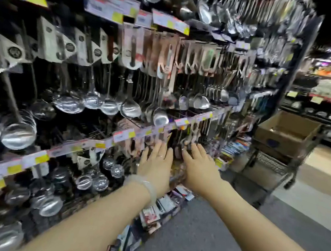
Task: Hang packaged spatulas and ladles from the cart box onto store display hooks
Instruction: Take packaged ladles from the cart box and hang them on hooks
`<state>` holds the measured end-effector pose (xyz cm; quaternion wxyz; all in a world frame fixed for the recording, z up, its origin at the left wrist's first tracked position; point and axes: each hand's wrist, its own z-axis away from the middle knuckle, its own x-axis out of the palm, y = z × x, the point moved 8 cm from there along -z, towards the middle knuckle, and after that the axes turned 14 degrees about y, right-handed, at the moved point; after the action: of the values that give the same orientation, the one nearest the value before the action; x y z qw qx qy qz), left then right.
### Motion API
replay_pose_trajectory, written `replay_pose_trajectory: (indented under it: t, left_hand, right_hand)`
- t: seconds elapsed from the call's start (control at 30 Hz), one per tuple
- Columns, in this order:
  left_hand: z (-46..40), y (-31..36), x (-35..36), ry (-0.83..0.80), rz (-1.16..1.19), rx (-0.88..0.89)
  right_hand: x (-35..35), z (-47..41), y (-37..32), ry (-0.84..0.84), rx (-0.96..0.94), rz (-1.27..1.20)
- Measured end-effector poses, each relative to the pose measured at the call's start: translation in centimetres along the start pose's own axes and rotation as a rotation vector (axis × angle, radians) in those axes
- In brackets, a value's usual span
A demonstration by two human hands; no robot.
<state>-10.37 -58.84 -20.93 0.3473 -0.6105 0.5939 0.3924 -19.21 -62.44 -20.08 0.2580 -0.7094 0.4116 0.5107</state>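
Hands: left hand [156, 162] flat, fingers straight; right hand [199, 167] beside it, grip unclear (blurred)
Package: packaged utensil [180, 148] hangs upright between them, just beyond fingertips

Hanging ladles [108, 105] and carded utensils [165, 55] crowd the display; price rails [142, 131] jut forward. Open floor [197, 245] lies right, bounded by the cart [268, 166] carrying the box [285, 132].

Whole pic motion-blurred; price tags [124, 135] unreadable. Right hand [201, 168] fingertips merge w/ dark hanging packages [180, 135], grip can't be told. Left hand [156, 162] palm side hidden. Cardboard box [286, 130] contents too blurred. Both forearms cut off at bottom edge.
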Motion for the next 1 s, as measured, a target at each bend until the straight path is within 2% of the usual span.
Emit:
replay_pose_trajectory:
  t: [0.1,0.33,0.5,0.67,0.83,1.0]
  left_hand:
    - [-3.2,6.1,3.0,-0.052,0.033,0.026]
    - [-12.7,19.5,7.8,-0.042,0.122,0.195]
    - [-19.5,26.8,13.4,-0.083,0.168,0.307]
    - [-29.9,32.9,18.3,-0.113,0.240,0.365]
    - [-40.9,37.2,22.3,-0.114,0.253,0.387]
    - [-47.0,42.7,28.9,-0.235,0.213,0.446]
  right_hand:
    - [0.2,0.9,8.3,0.001,0.083,0.033]
    - [0.9,-0.2,25.2,-0.017,0.289,0.104]
    - [3.2,-2.9,35.4,-0.039,0.409,0.147]
    - [6.3,-8.3,45.6,-0.107,0.494,0.160]
    - [8.2,-14.1,54.5,-0.081,0.537,0.166]
    - [11.6,-16.5,63.2,-0.087,0.613,0.154]
